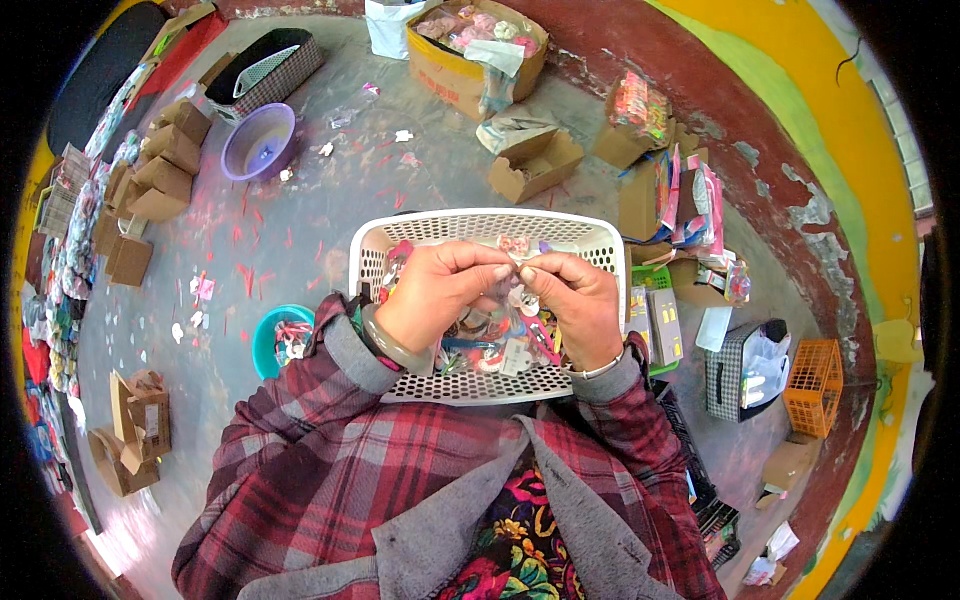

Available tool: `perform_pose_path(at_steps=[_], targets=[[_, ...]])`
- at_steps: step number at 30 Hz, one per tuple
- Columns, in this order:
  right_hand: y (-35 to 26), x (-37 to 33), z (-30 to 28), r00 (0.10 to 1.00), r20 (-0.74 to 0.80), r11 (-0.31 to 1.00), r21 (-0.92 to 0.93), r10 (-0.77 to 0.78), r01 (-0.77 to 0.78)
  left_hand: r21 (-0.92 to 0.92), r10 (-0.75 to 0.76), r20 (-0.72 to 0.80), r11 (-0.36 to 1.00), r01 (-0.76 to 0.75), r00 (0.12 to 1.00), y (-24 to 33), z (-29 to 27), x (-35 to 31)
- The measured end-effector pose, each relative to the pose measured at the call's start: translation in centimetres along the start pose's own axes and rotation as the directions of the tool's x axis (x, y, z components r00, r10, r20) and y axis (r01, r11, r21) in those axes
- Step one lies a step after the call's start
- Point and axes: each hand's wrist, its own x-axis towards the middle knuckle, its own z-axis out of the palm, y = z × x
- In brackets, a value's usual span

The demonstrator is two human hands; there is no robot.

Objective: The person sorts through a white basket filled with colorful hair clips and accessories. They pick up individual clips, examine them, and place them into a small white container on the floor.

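My left hand and my right hand meet above a white plastic basket with perforated sides. Thumb and forefinger of each are pinched together at the top of what looks like a clear plastic bag; the fingers hide part of it. Inside the basket lies a jumble of small colourful items, some in clear wrapping, among them a pink piece and a white tag. I cannot make out most of them.
A teal bucket of small items stands left of the basket, with a purple basin farther off. Cardboard boxes stand around the floor. At the right are a checkered basket and an orange crate.
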Motion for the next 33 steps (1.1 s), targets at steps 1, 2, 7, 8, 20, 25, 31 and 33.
perform_pose_path(at_steps=[1, 2, 7, 8, 20, 25, 31, 33], targets=[[0.1, 0.0, 0.0, 0.999, -0.002, 0.999, -0.041, -0.035, 0.035, 0.012, 0.001, -0.001, 1.0, -0.001, 1.0, 0.1, 0.0, -0.1], [0.3, 0.0, -0.1, 0.998, -0.003, 0.994, -0.081, -0.07, 0.069, 0.024, 0.002, -0.001, 1.0, -0.002, 1.0, 0.1, 0.0, -0.2], [0.6, 0.0, 0.0, 0.987, -0.002, 0.983, -0.094, -0.159, 0.158, 0.023, 0.012, 0.038, 1.0, -0.013, 0.999, -0.2, -0.3, 0.0], [0.5, -0.1, 0.1, 0.986, -0.005, 0.982, -0.091, -0.169, 0.168, 0.025, 0.013, 0.041, 1.0, -0.014, 0.999, -0.3, -0.3, 0.1], [0.8, -0.1, -0.6, 0.976, 0.078, 0.977, -0.039, -0.205, 0.209, -0.246, -0.044, 0.126, 0.966, 0.074, 0.991, -0.3, -0.2, 0.2], [0.6, -0.2, -0.7, 0.953, 0.111, 0.945, -0.138, -0.283, 0.296, -0.308, -0.1, 0.162, 0.94, 0.146, 0.982, -0.1, -0.5, 0.2], [0.4, -0.2, -0.6, 0.928, 0.108, 0.901, -0.224, -0.355, 0.371, -0.423, -0.077, 0.23, 0.89, 0.171, 0.97, 0.1, -1.0, 0.1], [0.5, -0.2, -0.6, 0.919, 0.114, 0.887, -0.242, -0.377, 0.394, -0.436, -0.087, 0.239, 0.88, 0.187, 0.967, 0.2, -1.1, 0.2]])
